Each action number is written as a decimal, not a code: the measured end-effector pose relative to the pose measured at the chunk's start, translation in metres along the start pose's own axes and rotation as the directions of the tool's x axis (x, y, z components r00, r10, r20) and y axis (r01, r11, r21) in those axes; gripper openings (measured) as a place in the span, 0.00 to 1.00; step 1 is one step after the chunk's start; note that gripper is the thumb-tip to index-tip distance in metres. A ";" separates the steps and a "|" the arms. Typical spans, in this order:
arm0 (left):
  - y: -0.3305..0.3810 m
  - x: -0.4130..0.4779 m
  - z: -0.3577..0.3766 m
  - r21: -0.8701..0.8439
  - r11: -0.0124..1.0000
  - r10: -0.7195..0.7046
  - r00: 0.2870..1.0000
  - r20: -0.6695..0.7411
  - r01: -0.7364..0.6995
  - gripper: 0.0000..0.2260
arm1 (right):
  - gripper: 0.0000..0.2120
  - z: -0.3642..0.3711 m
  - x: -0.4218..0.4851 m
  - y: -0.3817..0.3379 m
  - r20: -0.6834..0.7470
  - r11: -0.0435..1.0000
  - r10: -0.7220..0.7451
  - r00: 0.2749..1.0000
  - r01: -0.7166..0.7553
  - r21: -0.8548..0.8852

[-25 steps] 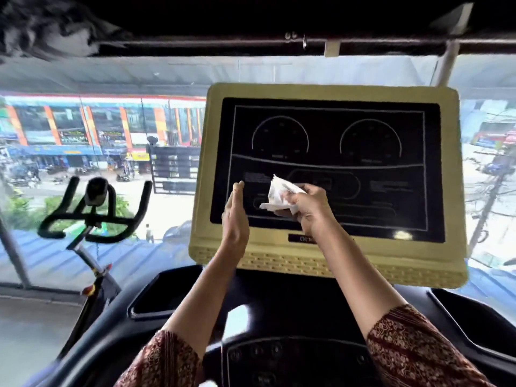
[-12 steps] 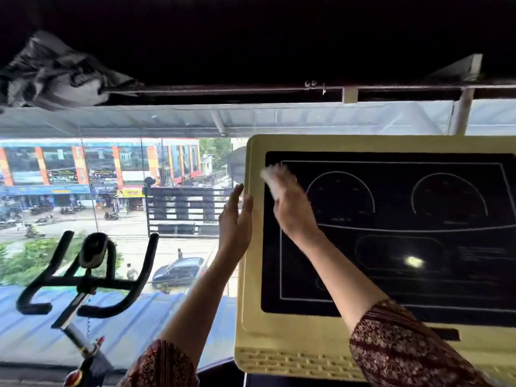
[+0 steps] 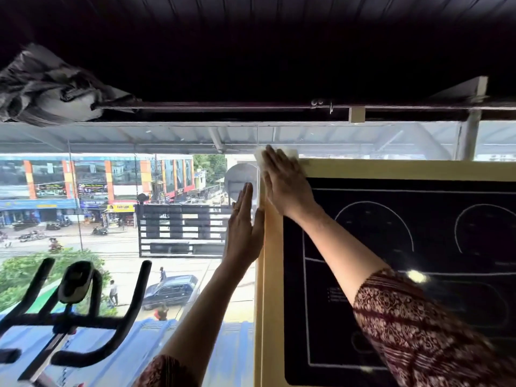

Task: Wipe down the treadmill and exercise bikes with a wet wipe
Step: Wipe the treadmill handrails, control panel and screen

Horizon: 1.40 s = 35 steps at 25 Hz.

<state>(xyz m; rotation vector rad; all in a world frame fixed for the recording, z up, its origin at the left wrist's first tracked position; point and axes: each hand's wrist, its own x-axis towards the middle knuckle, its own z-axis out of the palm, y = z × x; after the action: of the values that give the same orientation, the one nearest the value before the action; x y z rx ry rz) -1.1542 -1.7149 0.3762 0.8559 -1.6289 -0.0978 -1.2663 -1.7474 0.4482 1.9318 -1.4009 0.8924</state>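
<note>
The right hand [image 3: 287, 188] lies flat with straight fingers on the far left corner of the treadmill console's yellow frame [image 3: 391, 169], pressing a white wet wipe [image 3: 260, 160] whose edges show around the fingertips. The left hand [image 3: 244, 233], fingers straight and together, rests upright against the frame's left side edge. Within the frame sits a black display panel [image 3: 391, 247] marked with white outlines. Both arms wear maroon patterned sleeves [image 3: 418, 325]. At near left stand the black handlebars of an exercise bike [image 3: 75, 317]. Beyond the window [image 3: 111, 141] lies a street with shopfronts and a dark car [image 3: 170, 291]. A grey cloth [image 3: 47, 88] is bunched at the left end of an overhead rod.
</note>
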 end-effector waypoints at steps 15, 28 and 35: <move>-0.017 0.022 0.044 0.359 0.820 0.447 0.890 0.084 -0.446 0.24 | 0.25 -0.014 -0.044 0.053 -0.118 0.913 0.406 0.906 -0.408 0.005; -0.008 0.018 0.039 0.410 0.808 0.431 0.899 0.076 -0.423 0.23 | 0.26 -0.020 -0.042 0.053 0.018 0.992 0.116 0.993 -0.115 -0.041; 0.006 0.020 0.046 0.472 0.770 0.423 0.897 0.126 -0.429 0.23 | 0.28 -0.041 -0.101 0.122 -0.042 0.945 0.317 0.947 -0.319 -0.069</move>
<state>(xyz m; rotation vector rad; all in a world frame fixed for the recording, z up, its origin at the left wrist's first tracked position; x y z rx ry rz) -1.1978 -1.7399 0.3833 0.8317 -1.8545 0.6652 -1.4128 -1.6919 0.4021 1.6554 -1.7349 0.9943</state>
